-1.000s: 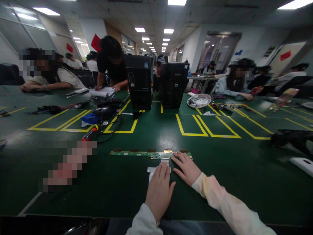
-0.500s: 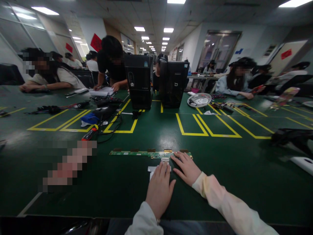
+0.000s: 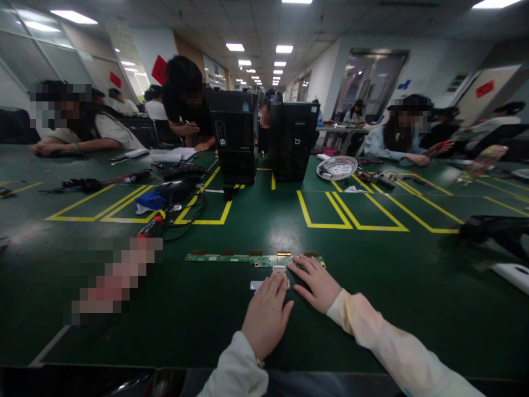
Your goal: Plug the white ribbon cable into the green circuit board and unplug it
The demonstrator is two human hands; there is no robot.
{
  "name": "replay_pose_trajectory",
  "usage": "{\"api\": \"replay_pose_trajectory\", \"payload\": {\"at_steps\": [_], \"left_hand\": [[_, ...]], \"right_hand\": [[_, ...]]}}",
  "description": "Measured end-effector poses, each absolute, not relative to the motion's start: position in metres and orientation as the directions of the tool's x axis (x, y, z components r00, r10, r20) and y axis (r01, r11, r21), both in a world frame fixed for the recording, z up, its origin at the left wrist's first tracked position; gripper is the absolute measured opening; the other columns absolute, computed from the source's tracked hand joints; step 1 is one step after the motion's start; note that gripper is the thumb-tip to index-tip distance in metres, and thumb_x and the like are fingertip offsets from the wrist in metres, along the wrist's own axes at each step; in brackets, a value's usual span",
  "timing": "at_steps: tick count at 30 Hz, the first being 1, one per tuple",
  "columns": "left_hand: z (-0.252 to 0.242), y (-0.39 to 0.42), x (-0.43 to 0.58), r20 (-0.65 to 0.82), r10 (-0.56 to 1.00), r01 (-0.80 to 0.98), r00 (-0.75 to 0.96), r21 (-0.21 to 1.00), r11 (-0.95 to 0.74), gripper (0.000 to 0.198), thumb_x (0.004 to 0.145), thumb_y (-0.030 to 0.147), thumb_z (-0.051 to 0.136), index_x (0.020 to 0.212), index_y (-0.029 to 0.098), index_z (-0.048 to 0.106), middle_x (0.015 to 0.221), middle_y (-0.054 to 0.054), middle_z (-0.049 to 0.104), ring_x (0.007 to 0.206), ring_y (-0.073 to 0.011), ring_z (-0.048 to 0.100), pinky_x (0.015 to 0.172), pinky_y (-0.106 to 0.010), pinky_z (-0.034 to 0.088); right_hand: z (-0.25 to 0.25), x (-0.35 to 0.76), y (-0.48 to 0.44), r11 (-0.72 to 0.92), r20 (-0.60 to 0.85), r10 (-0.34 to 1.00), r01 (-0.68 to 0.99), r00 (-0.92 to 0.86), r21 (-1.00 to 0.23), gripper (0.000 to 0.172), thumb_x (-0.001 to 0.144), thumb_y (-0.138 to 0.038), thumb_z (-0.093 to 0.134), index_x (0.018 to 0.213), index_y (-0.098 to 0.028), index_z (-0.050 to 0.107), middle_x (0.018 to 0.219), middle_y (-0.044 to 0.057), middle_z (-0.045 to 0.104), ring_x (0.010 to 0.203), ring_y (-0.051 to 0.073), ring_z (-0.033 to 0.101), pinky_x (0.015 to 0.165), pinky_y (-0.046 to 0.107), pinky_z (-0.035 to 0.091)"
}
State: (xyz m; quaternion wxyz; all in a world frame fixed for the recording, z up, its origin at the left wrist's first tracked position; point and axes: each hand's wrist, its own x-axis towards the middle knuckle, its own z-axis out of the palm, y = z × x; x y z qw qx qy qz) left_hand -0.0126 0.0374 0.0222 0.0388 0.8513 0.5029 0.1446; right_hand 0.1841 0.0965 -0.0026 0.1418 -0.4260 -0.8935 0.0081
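Note:
A long narrow green circuit board [image 3: 231,257] lies flat on the green table [image 3: 372,286] in front of me. A small white flat cable piece [image 3: 256,285] lies just below its middle. My left hand [image 3: 265,315] rests flat, fingers stretched out, covering most of that white piece. My right hand [image 3: 316,282] lies open with fingers spread, its fingertips touching the right end of the circuit board. Neither hand grips anything.
Two black computer towers [image 3: 235,143] [image 3: 294,142] stand at the table's middle. A white fan grille [image 3: 336,168] lies to the right, tools and cables [image 3: 165,204] to the left, yellow tape boxes [image 3: 326,212] between. Several people sit around the table's far side.
My left hand has slid slightly back toward me and tilted left. The right hand and circuit board stay put. A person in black behind the towers has straightened a little.

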Motion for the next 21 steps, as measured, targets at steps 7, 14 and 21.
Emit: {"api": "replay_pose_trajectory", "payload": {"at_steps": [7, 14, 21], "left_hand": [[0.025, 0.0434, -0.0219, 0.221, 0.839, 0.807, 0.497, 0.238, -0.54, 0.04, 0.092, 0.026, 0.044, 0.13, 0.014, 0.048, 0.137, -0.011, 0.052, 0.131, -0.0216, 0.042, 0.109, -0.042, 0.035], [0.0244, 0.0458, -0.0241, 0.23, 0.829, 0.793, 0.509, 0.249, -0.556, 0.04, 0.092, 0.025, 0.042, 0.131, 0.017, 0.047, 0.138, -0.01, 0.052, 0.131, -0.0212, 0.042, 0.108, -0.043, 0.036], [0.0265, 0.0463, -0.0223, 0.214, 0.838, 0.801, 0.502, 0.251, -0.544, 0.039, 0.091, 0.023, 0.044, 0.129, 0.015, 0.048, 0.137, -0.01, 0.052, 0.13, -0.0214, 0.043, 0.108, -0.043, 0.036]], "right_hand": [[0.0017, 0.1842, 0.0957, 0.645, 0.243, 0.759, 0.75, -0.604, -0.146, 0.052, 0.091, -0.041, 0.044, 0.139, -0.022, 0.042, 0.142, 0.011, 0.039, 0.133, 0.028, 0.03, 0.109, 0.052, 0.028], [0.0037, 0.183, 0.0947, 0.642, 0.243, 0.762, 0.75, -0.601, -0.157, 0.051, 0.091, -0.041, 0.044, 0.139, -0.022, 0.043, 0.141, 0.011, 0.04, 0.133, 0.027, 0.03, 0.109, 0.052, 0.028], [0.0037, 0.1832, 0.0942, 0.64, 0.241, 0.764, 0.753, -0.599, -0.156, 0.052, 0.091, -0.041, 0.044, 0.139, -0.021, 0.042, 0.142, 0.011, 0.039, 0.134, 0.027, 0.029, 0.11, 0.051, 0.027]]}}
